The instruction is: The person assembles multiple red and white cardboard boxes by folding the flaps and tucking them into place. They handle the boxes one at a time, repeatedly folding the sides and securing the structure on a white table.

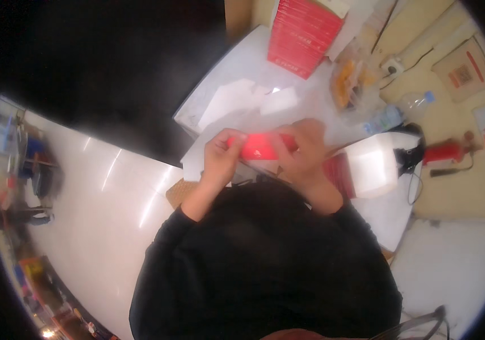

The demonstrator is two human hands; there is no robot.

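Observation:
Between my two hands is a small, flat red piece that looks like folded card or a packet (257,147), with a pale mark on its face. My left hand (218,157) pinches its left end between thumb and fingers. The right end is in my right hand (301,161), whose thumb lies across the front and is slightly blurred. White sheets of paper (234,99) lie on the white table (208,82) just beyond my hands. Beside my right forearm sit a white open box or tray (374,165) and a stack of red pieces (339,174).
A tall stack of red boxes (305,39) stands at the back of the table. To its right are a clear plastic bag with orange contents (349,85) and a plastic bottle lying down (393,116). A red fire-extinguisher-like object (445,152) is by the wall at right.

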